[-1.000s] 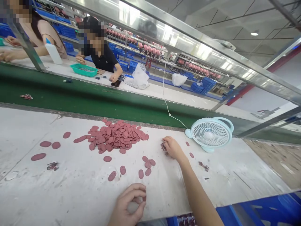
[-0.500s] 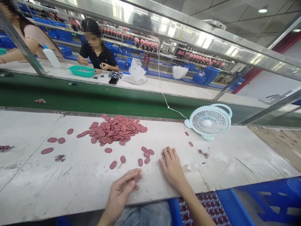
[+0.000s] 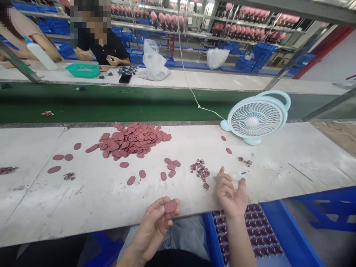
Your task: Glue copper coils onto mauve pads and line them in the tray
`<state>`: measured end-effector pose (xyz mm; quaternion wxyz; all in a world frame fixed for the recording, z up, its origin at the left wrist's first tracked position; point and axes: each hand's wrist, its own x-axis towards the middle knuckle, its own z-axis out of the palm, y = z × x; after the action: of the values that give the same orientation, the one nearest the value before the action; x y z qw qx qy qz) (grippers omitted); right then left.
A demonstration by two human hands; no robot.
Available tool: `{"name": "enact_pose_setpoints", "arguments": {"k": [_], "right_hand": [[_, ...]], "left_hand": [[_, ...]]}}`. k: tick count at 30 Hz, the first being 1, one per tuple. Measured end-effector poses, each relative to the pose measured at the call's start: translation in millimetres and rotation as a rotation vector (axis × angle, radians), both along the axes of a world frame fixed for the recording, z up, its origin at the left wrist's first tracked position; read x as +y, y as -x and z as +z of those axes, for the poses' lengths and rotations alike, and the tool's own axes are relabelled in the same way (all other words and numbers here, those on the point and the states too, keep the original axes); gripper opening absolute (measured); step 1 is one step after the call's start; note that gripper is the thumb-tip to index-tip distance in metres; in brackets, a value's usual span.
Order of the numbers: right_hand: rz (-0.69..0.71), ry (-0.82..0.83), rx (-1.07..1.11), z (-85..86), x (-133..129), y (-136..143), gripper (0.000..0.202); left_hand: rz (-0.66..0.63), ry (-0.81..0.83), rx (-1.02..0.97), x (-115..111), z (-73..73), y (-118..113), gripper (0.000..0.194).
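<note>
In my left hand (image 3: 151, 226), a flat dark-red oval piece (image 3: 170, 206) is pinched between thumb and fingers above the table's front edge. My right hand (image 3: 231, 191) is turned palm up to its right, fingers partly curled and thumb standing apart; I see nothing held in it. Just left of the right hand lies a small cluster of brown-and-white shiny pieces (image 3: 201, 170). Several loose red ovals (image 3: 171, 167) lie beyond my left hand, and a large heap of the same ovals (image 3: 133, 139) is farther back.
A light-blue fan (image 3: 256, 120) stands at the back right, its white cord (image 3: 189, 87) running upward. Below the table edge on the right, a blue crate (image 3: 289, 230) holds rows of brown pieces. Past the green belt (image 3: 125, 104), a co-worker (image 3: 101, 48) sits by a green tray (image 3: 82, 70).
My right hand has lifted off the small brown pieces, moved right and turned palm up. My left hand has moved slightly right, and its red oval now shows clearly. The view has tilted down.
</note>
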<state>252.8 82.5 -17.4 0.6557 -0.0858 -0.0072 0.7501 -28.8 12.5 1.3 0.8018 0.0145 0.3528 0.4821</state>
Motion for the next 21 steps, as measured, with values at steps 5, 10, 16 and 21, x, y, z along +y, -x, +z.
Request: {"name": "enact_pose_setpoints", "arguments": {"k": [5, 10, 16, 21], "right_hand": [[0.030, 0.083, 0.037, 13.1, -8, 9, 0.026], [0.068, 0.261, -0.432, 35.5, -59, 48, 0.033], [0.201, 0.362, -0.494, 26.4, -94, 77, 0.036], [0.161, 0.367, -0.600, 20.9, -101, 75, 0.037]], "left_hand": [[-0.029, -0.025, -0.034, -6, 1.1, -9, 0.021], [-0.078, -0.054, -0.001, -9, -4.1, -13, 0.034], [-0.158, -0.150, 0.072, -9, -6.3, -17, 0.035], [-0.180, -0.196, 0.227, -8, -5.7, -22, 0.038]]}}
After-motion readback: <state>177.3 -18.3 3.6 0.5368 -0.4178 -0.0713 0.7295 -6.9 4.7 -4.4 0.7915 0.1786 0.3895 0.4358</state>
